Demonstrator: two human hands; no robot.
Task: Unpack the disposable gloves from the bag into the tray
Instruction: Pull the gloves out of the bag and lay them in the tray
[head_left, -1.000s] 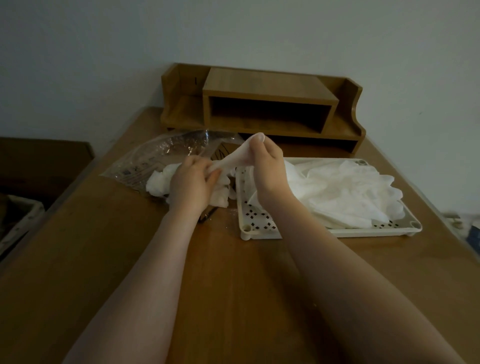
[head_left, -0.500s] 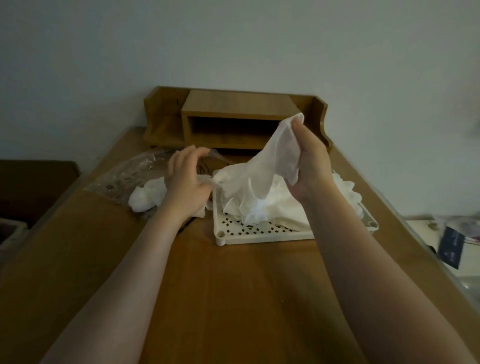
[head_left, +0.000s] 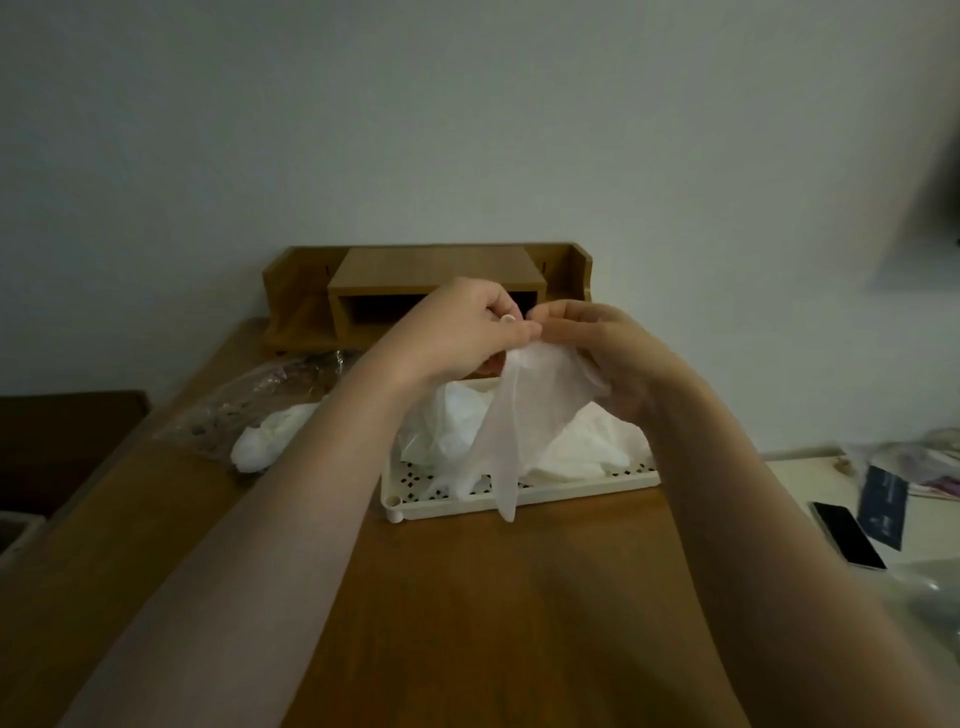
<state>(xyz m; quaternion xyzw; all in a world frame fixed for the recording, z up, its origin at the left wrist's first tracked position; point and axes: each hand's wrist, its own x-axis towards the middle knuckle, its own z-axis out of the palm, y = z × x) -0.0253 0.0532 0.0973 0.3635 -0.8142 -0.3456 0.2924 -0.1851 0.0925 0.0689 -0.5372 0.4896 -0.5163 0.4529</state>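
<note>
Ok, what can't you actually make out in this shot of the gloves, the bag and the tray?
- Head view: the glove held up by the left hand and right hand hides the middle of the tray.
- The left forearm covers the tray's left end.
- How many gloves remain at the clear bag: the clump is too bunched to count.
- Print on the bag: too dim and small.
- Right-edge items: blurred.

- We see our two forearms bare from the lower frame edge up to the wrists, with no sleeve in view.
- Our left hand (head_left: 457, 332) wears no glove, ring or watch that we can make out.
- Our right hand (head_left: 608, 358) is likewise bare, the wrist unadorned.
</note>
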